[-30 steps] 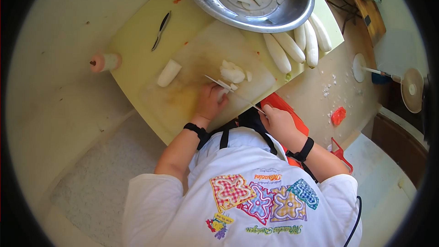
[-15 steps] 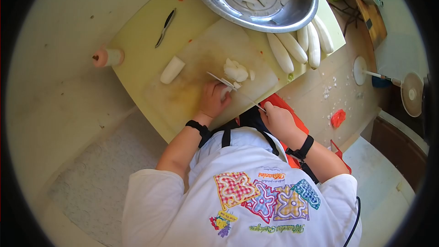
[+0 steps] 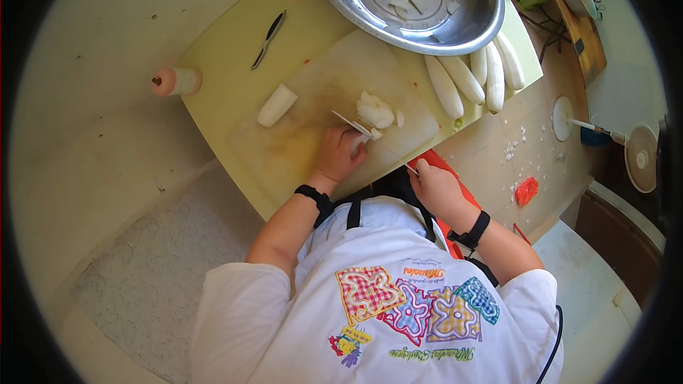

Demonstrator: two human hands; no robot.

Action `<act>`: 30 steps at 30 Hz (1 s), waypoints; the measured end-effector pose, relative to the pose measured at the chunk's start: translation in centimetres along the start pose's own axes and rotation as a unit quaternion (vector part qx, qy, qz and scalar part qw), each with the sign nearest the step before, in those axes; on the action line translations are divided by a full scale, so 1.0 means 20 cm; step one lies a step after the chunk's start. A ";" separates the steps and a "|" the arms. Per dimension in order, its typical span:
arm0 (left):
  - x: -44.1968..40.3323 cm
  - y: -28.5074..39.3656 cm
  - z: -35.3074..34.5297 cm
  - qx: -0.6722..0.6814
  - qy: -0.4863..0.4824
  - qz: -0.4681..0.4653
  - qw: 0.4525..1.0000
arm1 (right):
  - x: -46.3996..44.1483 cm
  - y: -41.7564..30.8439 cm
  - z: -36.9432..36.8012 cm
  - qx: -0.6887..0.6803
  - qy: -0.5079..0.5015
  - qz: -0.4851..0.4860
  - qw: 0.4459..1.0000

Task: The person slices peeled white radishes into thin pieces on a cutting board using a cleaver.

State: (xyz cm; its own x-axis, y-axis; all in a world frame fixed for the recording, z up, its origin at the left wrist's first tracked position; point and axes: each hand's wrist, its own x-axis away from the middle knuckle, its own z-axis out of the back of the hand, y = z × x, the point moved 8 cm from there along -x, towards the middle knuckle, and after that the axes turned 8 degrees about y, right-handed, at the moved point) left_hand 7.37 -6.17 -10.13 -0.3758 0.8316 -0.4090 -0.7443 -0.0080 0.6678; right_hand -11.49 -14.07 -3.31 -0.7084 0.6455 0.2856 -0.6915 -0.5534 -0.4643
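Note:
My left hand (image 3: 339,155) is closed on a short white radish piece (image 3: 359,144), pressing it down on the cutting board (image 3: 324,75). My right hand (image 3: 435,190) grips the handle of a knife (image 3: 352,125), whose blade lies across the radish at my left fingertips. Cut radish slices (image 3: 375,110) are heaped just beyond the blade. A thicker radish chunk (image 3: 277,105) rests on the board farther left. The knife's handle is mostly hidden in my right fist.
A large metal basin (image 3: 420,48) with radish slices stands at the back of the table (image 3: 213,64). Several peeled long radishes (image 3: 445,87) lie beside it. A peeler (image 3: 268,40) and a pink-capped bottle (image 3: 176,81) are at left. A fan (image 3: 642,158) stands on the right.
The whole view has shifted slightly, moving the table and its contents a little to the right. Both hands keep their grips, and the knife stays at the radish piece.

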 end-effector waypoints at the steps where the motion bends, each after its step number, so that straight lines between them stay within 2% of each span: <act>1: 0.00 0.00 0.00 -0.005 0.002 0.001 1.000 | -0.01 0.01 -0.04 0.001 0.001 0.000 1.000; 10: 0.00 0.02 0.00 -0.003 0.002 0.001 1.000 | -0.11 0.00 -0.12 -0.018 0.050 0.029 0.998; 19: 0.00 0.02 0.01 -0.007 0.008 -0.009 1.000 | -0.12 -0.03 -0.13 -0.018 0.047 0.010 0.999; 28: 0.02 0.01 -0.01 -0.007 0.020 -0.017 1.000 | -0.17 0.00 -0.12 -0.020 0.091 -0.012 0.996; 30: 0.02 0.01 -0.01 -0.008 0.019 -0.019 1.000 | -0.18 0.01 -0.08 -0.068 0.105 -0.022 0.992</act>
State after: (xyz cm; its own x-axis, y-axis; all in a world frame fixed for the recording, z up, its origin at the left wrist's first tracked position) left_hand 7.02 -5.93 -10.32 -0.3674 0.8102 -0.4567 -0.7672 0.0136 0.6413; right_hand -8.85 -15.78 -5.78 -0.6224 0.7712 0.1340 -0.6861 -0.4551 -0.5676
